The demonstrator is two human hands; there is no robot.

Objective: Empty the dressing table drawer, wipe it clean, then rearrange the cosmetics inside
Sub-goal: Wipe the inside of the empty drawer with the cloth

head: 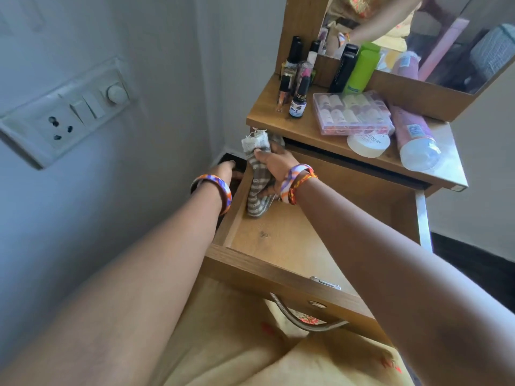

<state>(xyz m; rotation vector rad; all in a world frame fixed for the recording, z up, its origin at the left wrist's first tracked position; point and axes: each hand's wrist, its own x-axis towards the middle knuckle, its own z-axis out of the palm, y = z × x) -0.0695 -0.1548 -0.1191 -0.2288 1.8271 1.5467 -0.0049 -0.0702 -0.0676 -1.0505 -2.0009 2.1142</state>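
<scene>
Cloth [257,174], striped grey and white, is bunched in the right hand [274,165], whose fingers curl round its middle while one tail hangs down onto the drawer floor and the other end sticks up toward the tabletop edge. Just left of that grip, across the drawer's side wall, the left hand [230,171] reaches over the outer rim; its fingertips are lost in shadow, so whether they hold the wall or only rest there I cannot tell.

Below and toward the person from the grip lies the drawer [223,256], pulled well out, its visible wooden floor bare of cosmetics. Above and to the right of the grip, the dressing table top [267,118] carries the emptied things: small bottles [297,103], a clear palette case [352,112], a white jar [368,144], a pink tube [412,140], a green bottle [361,71].

Wiping looks to be the step in hand. To do it well, I'd spread the cloth flatter under the palm, start in that far corner and draw strokes toward the front, with the other hand steadying the drawer.
</scene>
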